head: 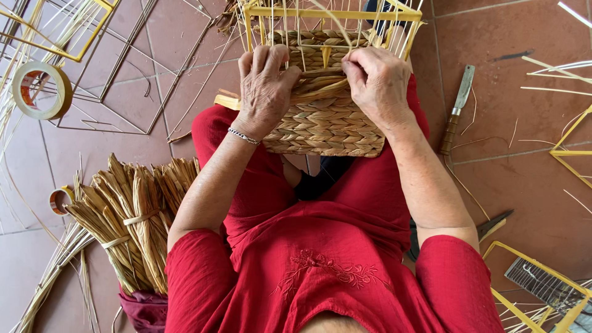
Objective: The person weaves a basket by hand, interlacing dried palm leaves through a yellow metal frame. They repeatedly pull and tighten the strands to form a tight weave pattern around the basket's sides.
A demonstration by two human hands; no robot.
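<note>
Floor: tiled, littered with yellow frames and loose straw.
Basket: half-woven, on my lap at 12 o'clock, braided straw on yellow wire frame. I judge it light, weave pliable, frame stiff; bare uprights snag. Best hold: woven wall near working edge.
Straw bundles at 8 o'clock.
Left hand: grip closed over weave top.
Right hand: grip pinching strand.
Knife at 2 o'clock.
Tape roll at 10 o'clock.

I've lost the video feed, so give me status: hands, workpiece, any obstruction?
Left hand and right hand both gripping the half-woven basket on its yellow frame. Knife lies apart on the floor. Nothing obstructing.
</note>
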